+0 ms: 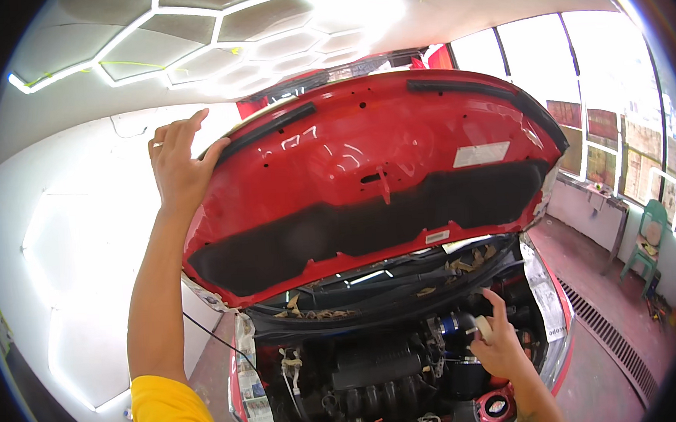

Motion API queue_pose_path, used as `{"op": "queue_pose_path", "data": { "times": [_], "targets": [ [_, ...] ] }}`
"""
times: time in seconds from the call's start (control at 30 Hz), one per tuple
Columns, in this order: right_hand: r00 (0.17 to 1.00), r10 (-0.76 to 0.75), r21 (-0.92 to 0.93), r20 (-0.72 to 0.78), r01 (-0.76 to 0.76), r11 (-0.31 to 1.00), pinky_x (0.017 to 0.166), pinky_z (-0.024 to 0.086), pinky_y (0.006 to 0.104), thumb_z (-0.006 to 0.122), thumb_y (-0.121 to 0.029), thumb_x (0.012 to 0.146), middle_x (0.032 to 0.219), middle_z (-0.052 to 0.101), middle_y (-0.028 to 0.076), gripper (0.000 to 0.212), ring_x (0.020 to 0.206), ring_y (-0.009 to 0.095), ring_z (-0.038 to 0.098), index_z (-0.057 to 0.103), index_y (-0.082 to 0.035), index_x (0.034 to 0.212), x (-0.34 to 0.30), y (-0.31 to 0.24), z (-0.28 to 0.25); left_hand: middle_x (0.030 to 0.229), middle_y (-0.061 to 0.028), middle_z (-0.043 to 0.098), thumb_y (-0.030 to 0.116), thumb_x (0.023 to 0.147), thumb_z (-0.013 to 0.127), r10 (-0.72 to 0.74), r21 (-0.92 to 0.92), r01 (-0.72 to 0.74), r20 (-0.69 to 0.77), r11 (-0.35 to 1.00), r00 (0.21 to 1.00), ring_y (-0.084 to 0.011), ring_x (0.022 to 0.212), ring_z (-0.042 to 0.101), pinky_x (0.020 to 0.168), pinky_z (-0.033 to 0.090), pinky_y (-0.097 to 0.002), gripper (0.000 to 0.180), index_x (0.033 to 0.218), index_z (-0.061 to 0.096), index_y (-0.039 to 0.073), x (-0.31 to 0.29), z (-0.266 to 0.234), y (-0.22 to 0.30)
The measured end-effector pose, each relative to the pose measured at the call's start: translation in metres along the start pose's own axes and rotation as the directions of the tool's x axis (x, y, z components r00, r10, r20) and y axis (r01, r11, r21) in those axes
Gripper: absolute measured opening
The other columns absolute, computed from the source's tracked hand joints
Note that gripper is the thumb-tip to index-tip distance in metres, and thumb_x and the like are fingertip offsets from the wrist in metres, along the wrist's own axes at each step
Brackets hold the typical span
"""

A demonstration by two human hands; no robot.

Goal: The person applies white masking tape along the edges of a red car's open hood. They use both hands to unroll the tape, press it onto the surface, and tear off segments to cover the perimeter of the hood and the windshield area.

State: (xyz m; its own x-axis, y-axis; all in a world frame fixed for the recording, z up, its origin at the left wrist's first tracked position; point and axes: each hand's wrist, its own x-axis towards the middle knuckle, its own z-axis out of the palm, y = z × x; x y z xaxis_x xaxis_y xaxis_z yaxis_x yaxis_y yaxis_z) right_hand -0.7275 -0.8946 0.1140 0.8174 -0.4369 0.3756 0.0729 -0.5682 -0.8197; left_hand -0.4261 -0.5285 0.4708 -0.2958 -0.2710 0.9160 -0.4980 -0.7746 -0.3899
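Observation:
My left hand [179, 160] is raised at the left edge of the red car hood [327, 146], which stands open. A ring shows on one finger. The fingers are apart and point upward, with the thumb at the hood's rim; how firmly it touches I cannot tell. Over the right side of the engine bay, my right hand [502, 346] holds a small cream roll of tape [484, 327], index finger stretched up. Below lies the black engine cover [376, 362]. A black insulation pad [377, 220] lines the lower part of the hood's underside.
Newspaper sheets cover the left fender [253, 376] and right fender [543, 292]. Dry leaves [316, 313] lie along the windshield base. A thin black cable [218, 338] runs at the left. On the right are a floor grate [608, 338] and a green chair [647, 244]. Hexagonal lights [217, 26] hang overhead.

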Motion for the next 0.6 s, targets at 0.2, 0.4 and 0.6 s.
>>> {"op": "queue_pose_path", "data": {
  "times": [0.2,0.4,0.6],
  "targets": [
    [0.924,-0.331,0.524,0.193,0.188,0.831,0.089,0.059,0.0325,0.054,0.014,0.099,0.142,0.066,0.017,0.109,0.087,0.016,0.07,-0.013,-0.018,0.178,0.008,-0.036,0.024,0.105,-0.0066,0.076,0.016,0.074,0.098,0.07,-0.615,0.077,0.211,0.784,0.975,-0.0315,0.102,0.068,0.089,0.056,-0.0439,0.034,0.103,0.081,0.012,-0.086,-0.068,0.18],
    [0.819,-0.552,0.427,0.157,0.448,0.786,0.092,0.056,0.0331,0.06,0.015,0.099,0.12,0.071,0.016,0.113,0.09,0.02,0.072,-0.015,-0.017,0.178,-0.006,-0.042,0.017,0.119,-0.0058,0.069,0.022,0.072,0.098,0.186,-0.819,0.327,0.454,0.471,0.871,-0.0337,0.114,0.066,0.097,0.055,-0.0475,0.048,0.114,0.077,0.012,-0.139,-0.109,0.297],
    [0.849,-0.461,0.339,0.26,0.367,0.866,0.089,0.058,0.0382,0.063,0.015,0.095,0.103,0.07,0.018,0.113,0.092,0.033,0.078,-0.006,-0.015,0.18,-0.018,-0.037,-0.019,0.124,-0.0081,0.068,0.015,0.073,0.096,0.235,-0.762,0.442,0.593,0.472,0.771,-0.0349,0.119,0.065,0.101,0.055,-0.0479,0.053,0.121,0.072,0.011,-0.134,-0.11,0.341]
  ]
}}
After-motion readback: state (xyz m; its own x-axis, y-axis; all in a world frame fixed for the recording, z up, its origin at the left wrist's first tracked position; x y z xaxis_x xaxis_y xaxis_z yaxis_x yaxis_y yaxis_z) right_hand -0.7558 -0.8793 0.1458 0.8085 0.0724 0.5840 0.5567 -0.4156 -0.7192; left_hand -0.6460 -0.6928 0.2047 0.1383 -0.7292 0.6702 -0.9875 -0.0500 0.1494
